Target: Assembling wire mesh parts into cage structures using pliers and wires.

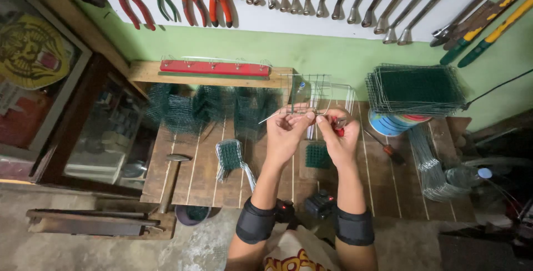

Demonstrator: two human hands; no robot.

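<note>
My left hand [286, 129] and my right hand [340, 135] are raised together over a wooden workbench [200, 176]. Between the fingertips of both hands runs a thin metal wire [276, 115], pinched by the left hand. My right hand grips a small red-handled tool [339, 127], likely pliers, at the wire's right end. Just behind the hands stands a wire mesh cage frame [319, 90]. Black bands wrap both wrists.
Folded green mesh pieces [208, 107] line the bench's back, with a small one [230, 156] in front. A hammer [171, 174] lies left, a screwdriver [386, 146] right. A stack of mesh sheets [416, 89] sits on a round tin. Pliers and wrenches hang on the wall.
</note>
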